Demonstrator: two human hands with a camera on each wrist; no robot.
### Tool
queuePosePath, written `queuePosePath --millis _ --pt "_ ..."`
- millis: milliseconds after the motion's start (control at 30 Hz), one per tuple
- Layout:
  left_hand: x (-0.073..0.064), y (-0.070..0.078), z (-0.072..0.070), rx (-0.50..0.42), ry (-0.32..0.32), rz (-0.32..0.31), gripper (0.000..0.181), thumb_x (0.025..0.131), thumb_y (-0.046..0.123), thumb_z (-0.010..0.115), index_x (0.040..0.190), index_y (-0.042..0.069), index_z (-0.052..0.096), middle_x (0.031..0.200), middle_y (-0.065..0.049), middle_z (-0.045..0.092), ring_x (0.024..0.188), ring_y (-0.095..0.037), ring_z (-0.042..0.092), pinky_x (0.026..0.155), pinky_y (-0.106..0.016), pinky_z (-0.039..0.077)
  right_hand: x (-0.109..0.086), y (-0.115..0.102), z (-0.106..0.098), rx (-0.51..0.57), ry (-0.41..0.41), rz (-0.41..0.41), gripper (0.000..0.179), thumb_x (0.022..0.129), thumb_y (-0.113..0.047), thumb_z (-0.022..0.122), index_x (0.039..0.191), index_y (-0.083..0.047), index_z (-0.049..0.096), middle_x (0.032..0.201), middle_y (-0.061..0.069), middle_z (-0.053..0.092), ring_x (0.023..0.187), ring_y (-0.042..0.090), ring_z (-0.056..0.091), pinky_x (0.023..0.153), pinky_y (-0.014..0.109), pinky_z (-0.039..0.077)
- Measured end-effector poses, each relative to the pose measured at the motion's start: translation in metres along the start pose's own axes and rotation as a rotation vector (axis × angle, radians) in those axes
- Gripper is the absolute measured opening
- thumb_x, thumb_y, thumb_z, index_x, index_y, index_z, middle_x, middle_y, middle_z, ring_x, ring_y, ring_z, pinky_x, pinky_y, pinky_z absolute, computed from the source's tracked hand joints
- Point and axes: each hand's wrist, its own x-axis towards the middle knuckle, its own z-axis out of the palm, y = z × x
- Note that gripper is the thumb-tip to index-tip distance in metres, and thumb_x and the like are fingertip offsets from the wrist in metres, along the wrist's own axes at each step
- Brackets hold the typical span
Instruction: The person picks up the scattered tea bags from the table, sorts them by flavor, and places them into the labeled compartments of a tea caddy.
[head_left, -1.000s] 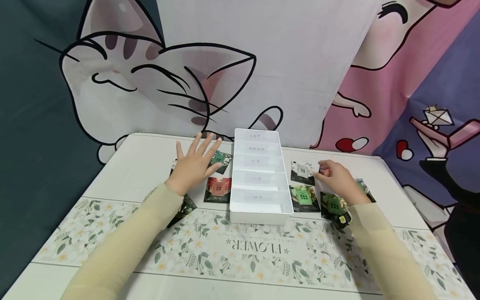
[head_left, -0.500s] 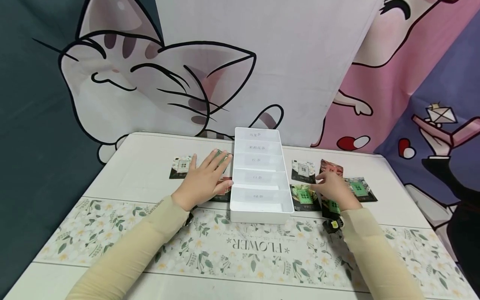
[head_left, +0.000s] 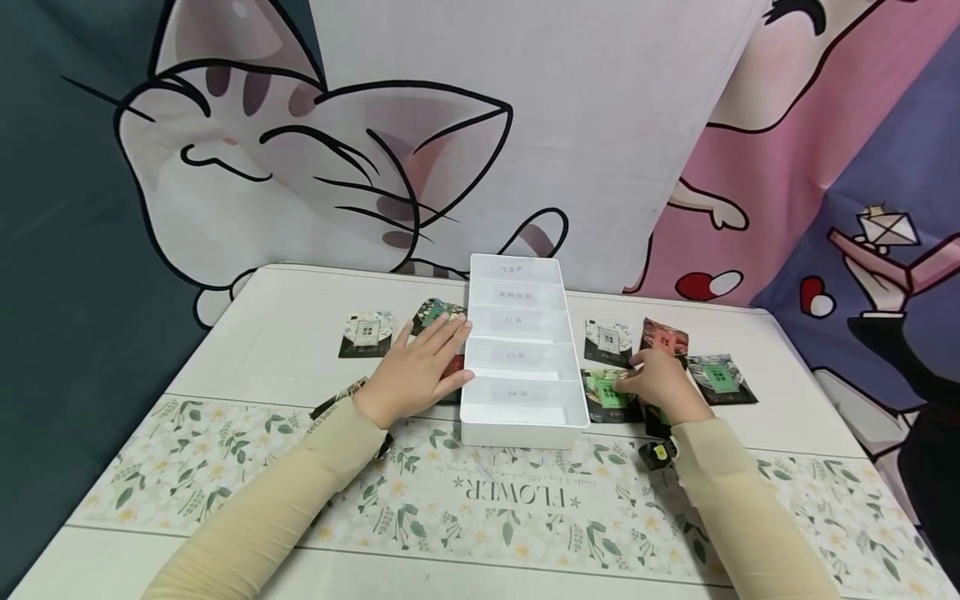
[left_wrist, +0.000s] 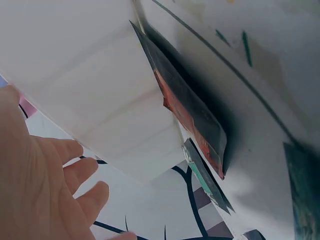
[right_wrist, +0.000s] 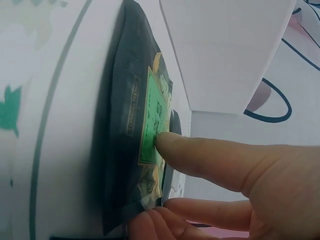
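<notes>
A long white divided box [head_left: 523, 435], with handwritten labels in its compartments, stands mid-table. Right of it, my right hand [head_left: 663, 385] pinches a black tea sachet with a light-green label [head_left: 598, 407]. In the right wrist view the thumb presses on the label of this flat-lying sachet [right_wrist: 132, 102], and the other fingers curl at its edge. My left hand [head_left: 416, 375] is spread, its fingertips by the box's left wall. Below it lies a red-labelled sachet [head_left: 453, 371], mostly hidden in the head view; the left wrist view shows that sachet [left_wrist: 187, 107] beside the box.
Left of the box lie a white sachet [head_left: 366, 335] and a green one [head_left: 437, 313]. On the right are a white sachet [head_left: 606, 340], a red one [head_left: 665, 335], a green one [head_left: 722, 379] and a dark packet [head_left: 657, 454]. A cat-print cloth [head_left: 600, 125] hangs behind.
My right hand has moved from the red sachet left and nearer, onto the light-green one. My left hand has shifted right and nearer, up to the box's side, uncovering the white sachet.
</notes>
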Motion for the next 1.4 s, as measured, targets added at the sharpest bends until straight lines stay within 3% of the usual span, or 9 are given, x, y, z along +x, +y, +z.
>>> queuePosePath --millis 300,533,700,1000,1233,1333,1400 --pt "0.002 -0.001 0.002 -0.024 -0.012 0.033 0.071 0.107 0.048 0.045 0.162 0.008 0.024 0.167 -0.009 0.024 0.154 -0.027 0.02 0.125 -0.054 0.012 0.001 0.003 -0.001 0.043 0.01 0.006 0.059 0.09 -0.016 0.076 0.131 0.018 0.053 0.107 0.028 0.07 0.078 0.027 0.069 0.069 0.043 0.06" --pt "0.002 0.0 0.001 -0.025 -0.007 0.053 0.07 0.107 0.047 0.043 0.161 0.005 0.026 0.166 -0.011 0.024 0.153 -0.03 0.025 0.124 -0.055 0.018 0.001 0.005 -0.001 0.107 -0.001 0.037 0.053 0.091 -0.017 0.076 0.13 0.014 0.056 0.111 0.029 0.066 0.078 0.024 0.069 0.069 0.04 0.061" --pt "0.003 0.0 0.001 -0.028 -0.014 0.052 0.07 0.108 0.047 0.042 0.161 0.005 0.025 0.167 -0.01 0.023 0.153 -0.029 0.024 0.123 -0.056 0.02 0.001 0.006 -0.003 0.167 -0.021 0.06 0.051 0.094 -0.018 0.074 0.132 0.01 0.057 0.114 0.028 0.064 0.084 0.026 0.07 0.076 0.041 0.062" --pt "0.003 -0.002 0.004 -0.024 -0.018 0.049 0.07 0.108 0.047 0.041 0.161 0.006 0.024 0.167 -0.009 0.022 0.154 -0.028 0.022 0.123 -0.056 0.021 0.002 0.008 -0.006 0.345 -0.028 0.066 0.04 0.098 -0.019 0.069 0.129 0.006 0.061 0.107 0.012 0.065 0.085 0.018 0.063 0.08 0.035 0.06" --pt "0.002 -0.002 0.004 -0.02 -0.018 0.052 0.07 0.108 0.046 0.043 0.161 0.006 0.024 0.167 -0.009 0.021 0.154 -0.028 0.022 0.123 -0.056 0.02 0.004 0.009 -0.012 0.519 -0.032 0.05 0.038 0.101 -0.018 0.064 0.128 0.006 0.056 0.094 0.002 0.062 0.08 0.012 0.058 0.076 0.029 0.059" --pt "0.003 -0.003 0.004 -0.016 -0.017 0.057 0.069 0.108 0.045 0.044 0.161 0.006 0.024 0.167 -0.009 0.022 0.154 -0.028 0.022 0.124 -0.055 0.019 0.005 0.008 -0.014 0.581 -0.024 0.019 0.036 0.102 -0.016 0.062 0.128 0.008 0.053 0.099 0.003 0.059 0.079 0.01 0.056 0.074 0.028 0.059" --pt "0.003 -0.003 0.004 -0.013 -0.016 0.061 0.069 0.108 0.046 0.043 0.161 0.006 0.024 0.167 -0.009 0.022 0.153 -0.028 0.022 0.124 -0.055 0.019 0.006 0.007 -0.016 0.599 -0.014 -0.006 0.035 0.103 -0.016 0.06 0.128 0.008 0.052 0.113 0.007 0.057 0.082 0.01 0.057 0.075 0.028 0.059"
